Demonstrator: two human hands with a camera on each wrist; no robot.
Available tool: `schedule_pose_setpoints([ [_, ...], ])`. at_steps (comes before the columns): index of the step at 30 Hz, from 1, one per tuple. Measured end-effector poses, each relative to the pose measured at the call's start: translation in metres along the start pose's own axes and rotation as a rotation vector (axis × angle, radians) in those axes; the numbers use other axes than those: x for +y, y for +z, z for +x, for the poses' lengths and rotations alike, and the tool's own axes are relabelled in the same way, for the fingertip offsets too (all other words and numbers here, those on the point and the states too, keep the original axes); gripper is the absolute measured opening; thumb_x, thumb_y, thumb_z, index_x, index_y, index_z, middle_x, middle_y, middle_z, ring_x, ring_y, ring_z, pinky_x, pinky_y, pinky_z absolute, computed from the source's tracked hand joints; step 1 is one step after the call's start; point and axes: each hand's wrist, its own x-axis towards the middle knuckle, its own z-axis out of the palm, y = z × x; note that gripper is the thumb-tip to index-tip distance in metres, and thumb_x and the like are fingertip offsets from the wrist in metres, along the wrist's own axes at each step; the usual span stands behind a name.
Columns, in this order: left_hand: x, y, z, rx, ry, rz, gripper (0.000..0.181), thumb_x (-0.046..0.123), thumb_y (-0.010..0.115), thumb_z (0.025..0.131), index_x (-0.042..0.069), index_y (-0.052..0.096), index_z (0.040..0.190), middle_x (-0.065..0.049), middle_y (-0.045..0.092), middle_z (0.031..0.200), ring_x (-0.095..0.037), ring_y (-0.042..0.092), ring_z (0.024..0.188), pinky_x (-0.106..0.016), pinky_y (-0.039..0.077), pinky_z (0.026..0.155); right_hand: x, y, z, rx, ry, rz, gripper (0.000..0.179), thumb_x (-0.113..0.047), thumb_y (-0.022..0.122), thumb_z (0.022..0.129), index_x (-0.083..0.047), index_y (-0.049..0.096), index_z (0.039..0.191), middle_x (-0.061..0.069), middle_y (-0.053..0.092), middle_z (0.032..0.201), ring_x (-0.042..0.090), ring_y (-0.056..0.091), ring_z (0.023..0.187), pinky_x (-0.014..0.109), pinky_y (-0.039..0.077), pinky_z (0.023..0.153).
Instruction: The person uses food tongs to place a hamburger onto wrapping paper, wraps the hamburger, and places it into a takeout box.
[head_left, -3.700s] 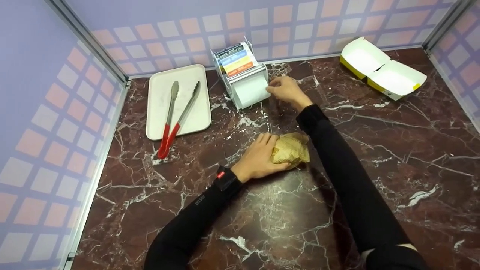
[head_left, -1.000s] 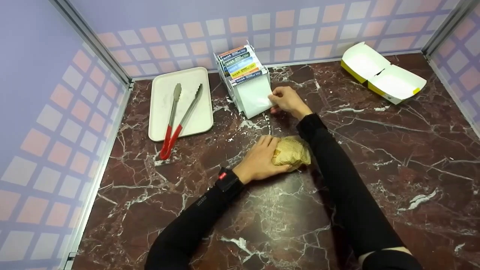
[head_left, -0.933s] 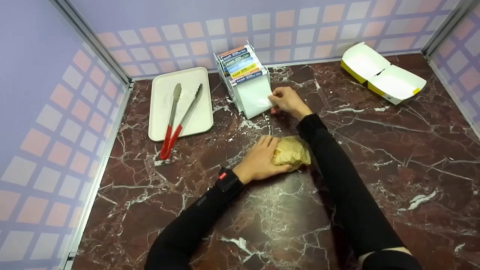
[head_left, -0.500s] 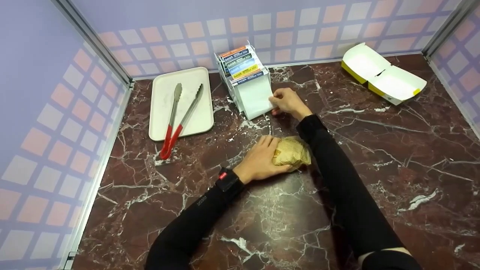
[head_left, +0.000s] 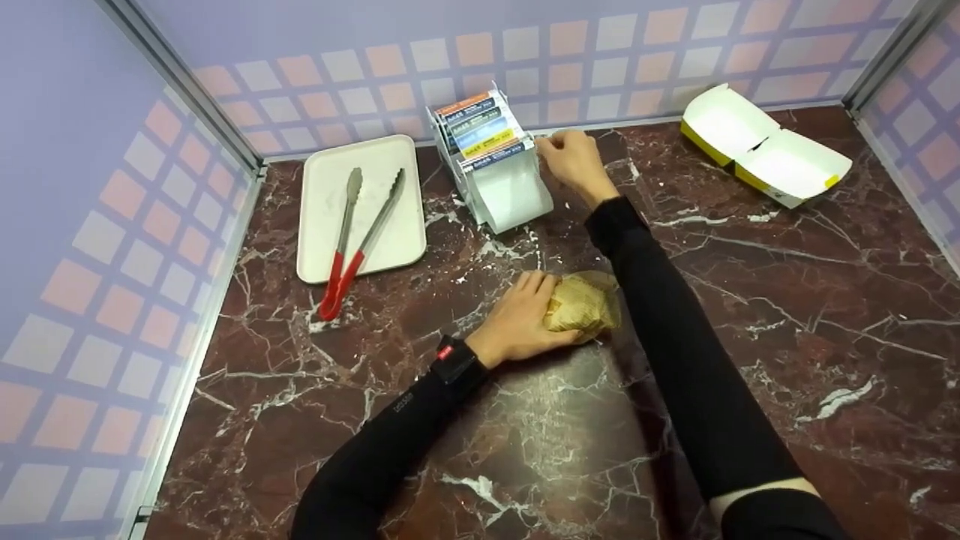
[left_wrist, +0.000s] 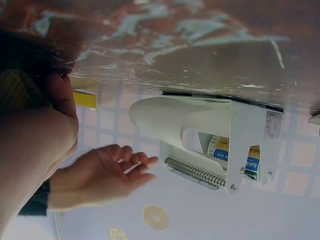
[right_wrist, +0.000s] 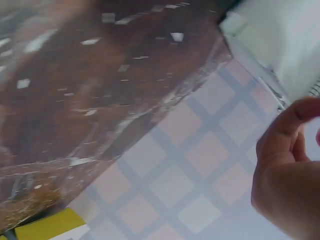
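My left hand (head_left: pixel 517 321) holds the near side of a round burger wrapped in yellow paper (head_left: pixel 589 306), thumb in front and fingers behind, on the counter. My right hand (head_left: pixel 574 161) is raised beside the right edge of a label dispenser (head_left: pixel 463 184). In the left wrist view its loosely bent fingers and thumb stand apart, with nothing between them, short of the dispenser's coiled bar (left_wrist: pixel 195 172). A blank white strip (head_left: pixel 514 201) hangs from the dispenser's front in a curve. Several coloured label rolls (head_left: pixel 480 131) sit in its top. In the right wrist view the right hand is partly cut off.
Left of the dispenser a cream tray (head_left: pixel 315 217) bears red-handled tongs (head_left: pixel 343 274), whose handles reach past its front edge. An open yellow-and-white clamshell box (head_left: pixel 795 161) stands at the back right. Patterned walls (head_left: pixel 517 37) border the dark marbled counter (head_left: pixel 787 337).
My right hand has let go of the white strip and moved up and back along the dispenser. The strip, pulled out longer before, has sprung into a curve. The left hand stays on the burger.
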Motion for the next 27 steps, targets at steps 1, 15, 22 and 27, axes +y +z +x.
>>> schedule_pose_setpoints([
  [1,0.0,0.0,0.0,0.004,0.0,-0.004,0.093,0.062,0.069,0.087,0.006,0.037,0.154,-0.011,0.047,0.146,-0.024,0.044,0.136,-0.044,0.038,0.122,-0.004,0.0,0.002,-0.009,0.005,0.004,0.037,-0.033,0.055,0.107,-0.002,0.073,0.108,0.001,0.069,0.082,0.005,0.053,0.053,0.02,0.049,0.052],
  [15,-0.001,-0.002,-0.001,0.021,-0.007,-0.01,0.089,0.065,0.07,0.085,0.011,0.042,0.15,-0.01,0.047,0.147,-0.025,0.044,0.137,-0.045,0.04,0.121,-0.037,0.011,0.001,0.2,-0.221,-0.178,0.022,-0.03,0.067,0.099,-0.01,0.077,0.097,-0.003,0.066,0.086,0.012,0.055,0.079,0.023,0.04,0.072],
  [22,-0.002,-0.001,0.001,0.032,0.005,-0.018,0.086,0.065,0.069,0.084,0.01,0.044,0.146,-0.008,0.049,0.139,-0.023,0.047,0.13,-0.042,0.045,0.115,-0.046,0.003,-0.019,0.176,-0.352,0.008,0.018,-0.025,0.067,0.1,-0.008,0.074,0.101,0.0,0.069,0.092,0.011,0.059,0.078,0.02,0.048,0.073],
  [27,-0.001,0.001,0.0,0.022,0.0,-0.023,0.088,0.065,0.069,0.085,0.009,0.043,0.147,-0.009,0.049,0.139,-0.023,0.047,0.129,-0.043,0.045,0.115,-0.031,-0.014,-0.047,0.031,-0.337,0.204,0.015,-0.016,0.07,0.098,-0.005,0.062,0.105,0.007,0.07,0.102,0.023,0.07,0.085,0.03,0.062,0.077],
])
